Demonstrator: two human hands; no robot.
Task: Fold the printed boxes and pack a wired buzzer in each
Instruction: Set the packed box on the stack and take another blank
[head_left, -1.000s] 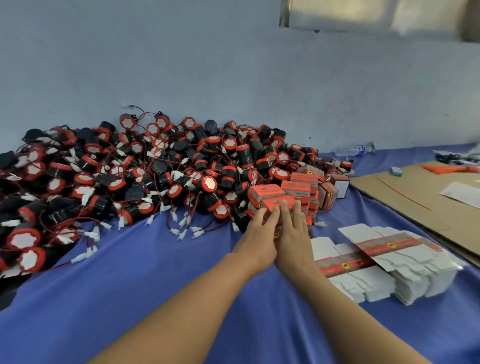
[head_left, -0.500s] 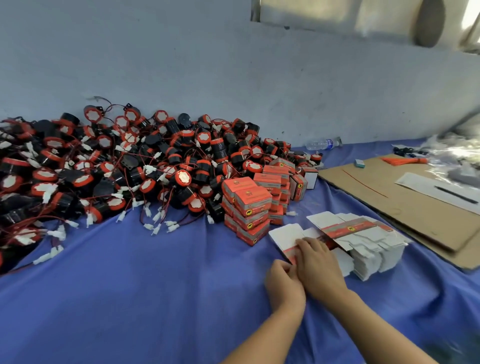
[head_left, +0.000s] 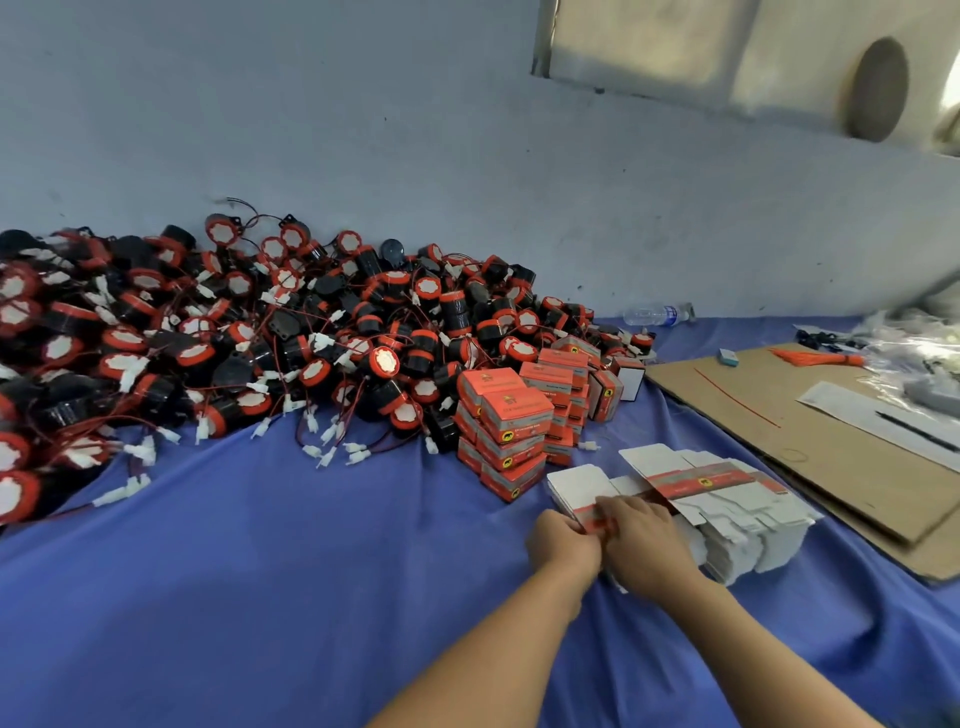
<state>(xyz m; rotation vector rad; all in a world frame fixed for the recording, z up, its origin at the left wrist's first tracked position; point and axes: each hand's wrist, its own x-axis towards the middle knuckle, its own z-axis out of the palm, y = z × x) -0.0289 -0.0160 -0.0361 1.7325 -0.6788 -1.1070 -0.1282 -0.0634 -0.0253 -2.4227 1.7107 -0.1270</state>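
Note:
A big heap of black-and-orange wired buzzers (head_left: 249, 343) covers the left of the blue cloth. To its right stands a stack of folded orange boxes (head_left: 511, 431). Nearer me lie two piles of flat white box blanks with orange bands (head_left: 717, 499). My left hand (head_left: 561, 543) and my right hand (head_left: 641, 538) meet over the left pile, both pinching the top flat box blank (head_left: 576, 488) at its orange band. My right hand covers much of that pile.
A sheet of brown cardboard (head_left: 753, 415) lies at the right with a paper strip, a pen and an orange bundle on it. A plastic water bottle (head_left: 657, 314) lies by the wall. Blue cloth (head_left: 260, 571) stretches in front of the buzzers.
Both hands drew back from the stack of folded boxes and came down to the left pile of flat blanks, where they now grip the top blank. My view has swung left and down.

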